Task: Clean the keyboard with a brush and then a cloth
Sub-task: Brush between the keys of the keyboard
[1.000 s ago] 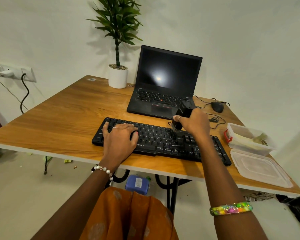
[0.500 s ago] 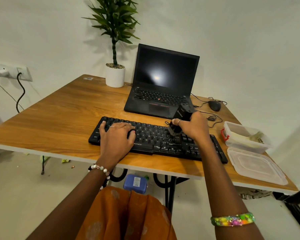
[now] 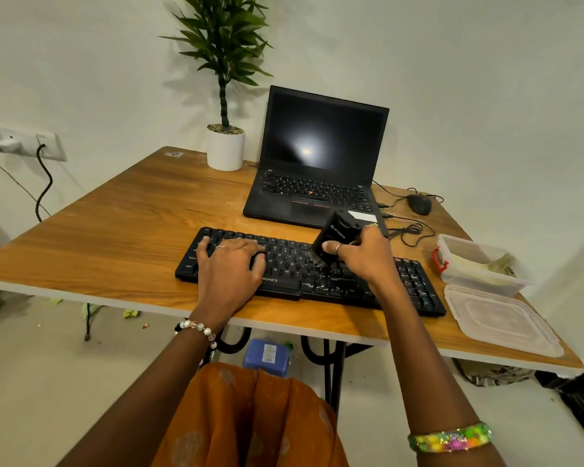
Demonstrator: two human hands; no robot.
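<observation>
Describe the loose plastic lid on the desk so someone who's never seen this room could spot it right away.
Start at the wooden desk and go to its right edge, past the black keyboard. There sits an open clear container with a red clip; the lid lies flat just in front of it, nearest the person, translucent and shallow.

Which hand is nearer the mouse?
Right. The right hand grips the brush mid-keyboard, just short of the mouse; the left hand rests on the keyboard's far left end.
</observation>
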